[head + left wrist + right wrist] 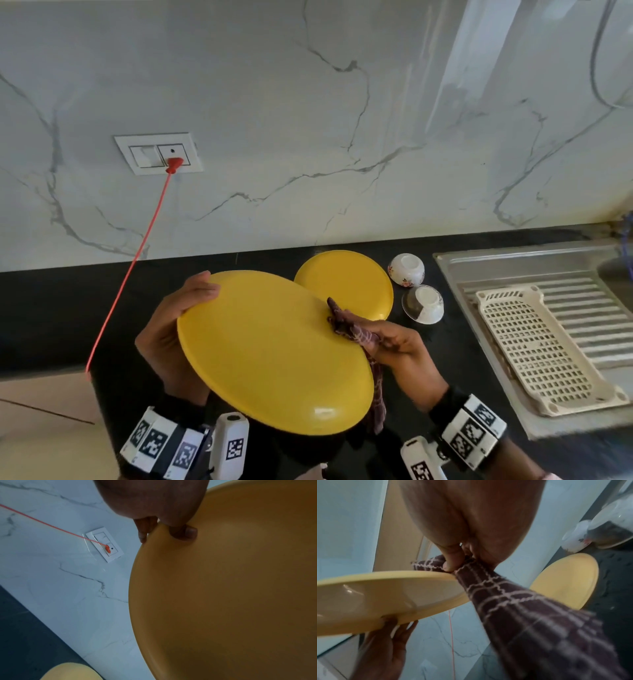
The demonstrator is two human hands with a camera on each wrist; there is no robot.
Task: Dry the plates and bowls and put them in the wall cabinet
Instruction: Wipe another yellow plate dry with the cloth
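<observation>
Cord (137,260) in red is seen at the far left, running down from a plug in the wall socket (158,154) on the marble backsplash. Next, a yellow plate (274,349) is held tilted above the dark surface (51,308), its left rim gripped by the left hand (171,329), thumb on one face and fingers (143,532) on the other. At its right rim a dark checked cloth (346,325) is pinched by the right hand (400,353) and pressed against the plate's edge. Behind, a second yellow plate (349,284) lies flat on the surface. Just right of it, two small bowls (406,269) are set upside down, close together. Further right, a cream perforated tray (534,349) is laid on the steel sink drainboard (513,267).
</observation>
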